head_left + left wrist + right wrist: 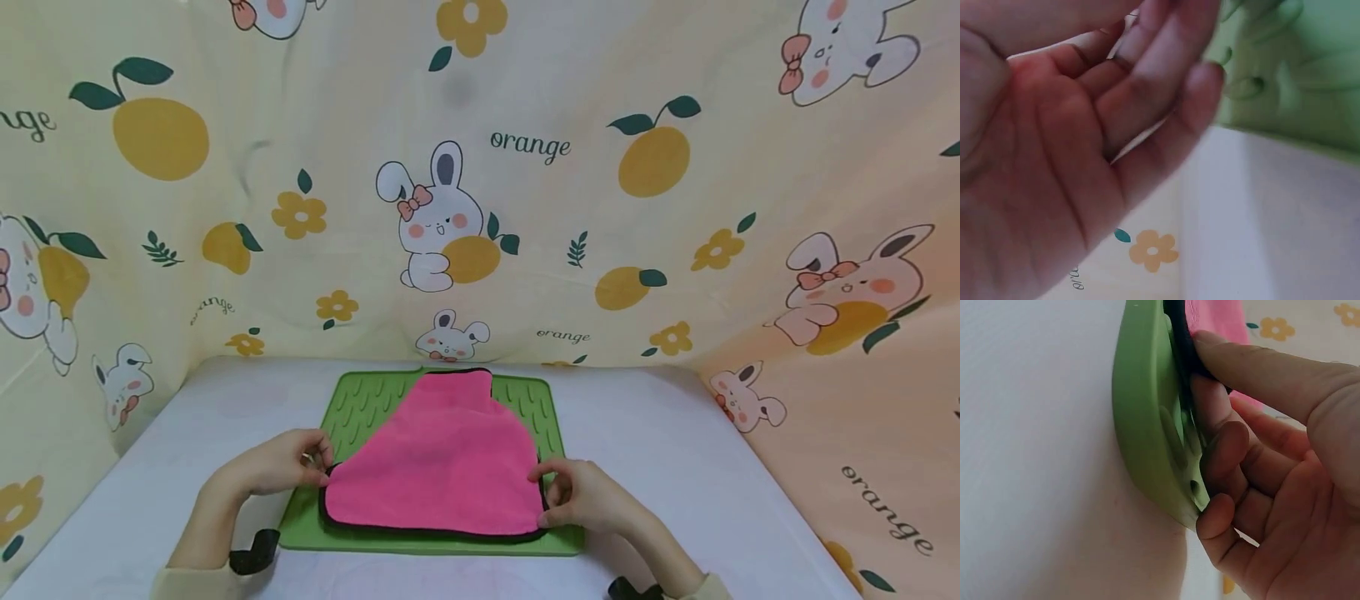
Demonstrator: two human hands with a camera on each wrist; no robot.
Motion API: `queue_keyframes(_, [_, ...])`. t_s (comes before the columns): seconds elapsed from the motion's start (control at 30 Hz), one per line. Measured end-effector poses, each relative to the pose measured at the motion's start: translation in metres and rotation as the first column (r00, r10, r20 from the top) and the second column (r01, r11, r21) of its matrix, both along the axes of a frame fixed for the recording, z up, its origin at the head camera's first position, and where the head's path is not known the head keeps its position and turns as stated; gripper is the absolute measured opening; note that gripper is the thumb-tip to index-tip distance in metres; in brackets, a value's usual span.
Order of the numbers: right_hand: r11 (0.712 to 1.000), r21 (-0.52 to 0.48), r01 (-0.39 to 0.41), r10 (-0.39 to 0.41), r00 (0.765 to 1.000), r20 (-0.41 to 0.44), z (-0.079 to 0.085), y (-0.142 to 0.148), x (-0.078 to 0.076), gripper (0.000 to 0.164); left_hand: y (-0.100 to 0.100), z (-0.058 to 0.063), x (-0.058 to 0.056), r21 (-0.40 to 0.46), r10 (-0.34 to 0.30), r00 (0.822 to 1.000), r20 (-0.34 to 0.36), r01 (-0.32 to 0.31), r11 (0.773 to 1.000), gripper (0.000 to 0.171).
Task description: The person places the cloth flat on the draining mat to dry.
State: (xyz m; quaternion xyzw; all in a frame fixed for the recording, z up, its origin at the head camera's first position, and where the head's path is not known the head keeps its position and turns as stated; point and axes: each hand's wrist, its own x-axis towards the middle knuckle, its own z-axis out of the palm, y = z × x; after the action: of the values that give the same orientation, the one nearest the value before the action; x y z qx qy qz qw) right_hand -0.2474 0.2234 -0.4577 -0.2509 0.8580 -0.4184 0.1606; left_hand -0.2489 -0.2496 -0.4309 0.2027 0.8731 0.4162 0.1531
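The pink cloth (442,458) lies spread over the green mat (360,408), which rests on the white desk (637,417). The person's left grip (285,462) pinches the cloth's left corner; the right grip (588,497) holds its right edge between thumb and finger. Uneven pulling could skew or crease the cloth, a loose pinch might let an edge slip, and snagging the mat could drag it along. The cloth looks soft and matte, bordered by black binding (510,537), narrowing to a squared top. The mat appears rubbery, with raised teardrop ridges.
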Motion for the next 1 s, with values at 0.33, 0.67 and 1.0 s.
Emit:
queue_keyframes(0.33, [0.999, 0.006, 0.053, -0.053, 0.999, -0.012, 0.0, -0.003, 0.0, 0.043, 0.003, -0.004, 0.0, -0.037, 0.05, 0.998, 0.041, -0.048, 0.998, 0.021])
queue_keyframes(0.67, [0.984, -0.006, 0.178, -0.178, 0.982, -0.059, -0.008, -0.006, -0.002, 0.04, 0.012, -0.009, -0.004, -0.046, 0.082, 0.996, -0.028, -0.083, 0.995, 0.015])
queue_keyframes(1.0, [0.992, -0.013, 0.126, -0.126, 0.992, -0.03, -0.002, -0.002, -0.001, 0.041, 0.006, -0.005, -0.002, -0.041, 0.067, 0.996, -0.064, -0.07, 0.997, 0.016])
